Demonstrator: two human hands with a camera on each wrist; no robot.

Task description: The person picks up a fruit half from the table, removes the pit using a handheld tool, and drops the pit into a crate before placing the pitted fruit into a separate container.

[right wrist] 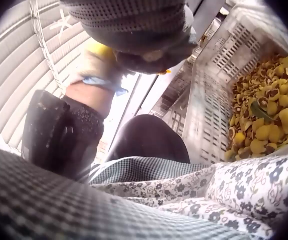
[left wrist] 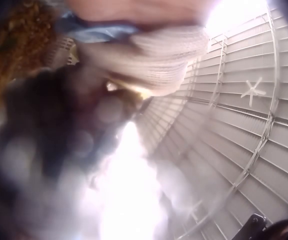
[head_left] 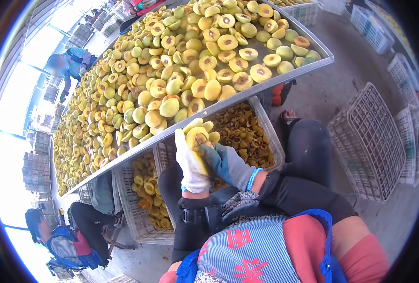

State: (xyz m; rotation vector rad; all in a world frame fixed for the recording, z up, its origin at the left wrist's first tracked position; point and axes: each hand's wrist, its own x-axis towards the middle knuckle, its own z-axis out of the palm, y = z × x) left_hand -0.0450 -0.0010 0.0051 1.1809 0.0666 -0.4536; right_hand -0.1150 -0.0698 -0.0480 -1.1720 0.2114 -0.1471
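In the head view my left hand [head_left: 192,165], in a white knit glove stained yellow, holds a halved yellow fruit [head_left: 196,137] with its brown pit hollow facing up. More yellow-green pieces [head_left: 210,127] show just beyond its fingers. My right hand [head_left: 230,166], in a grey glove with a blue-coated palm, is curled against that half, thumb and fingertips at the brown centre. I cannot tell whether a small tool is in that fist. Both hands are close together below the rim of a metal tray [head_left: 308,70] heaped with halved fruit.
A crate [head_left: 278,151] of brown-yellow scraps stands under the tray, and another crate [head_left: 124,207] holds yellow halves. Stacked crates [head_left: 367,141] stand at the right. A person [head_left: 72,240] sits at the lower left, and another [head_left: 72,63] is across the tray.
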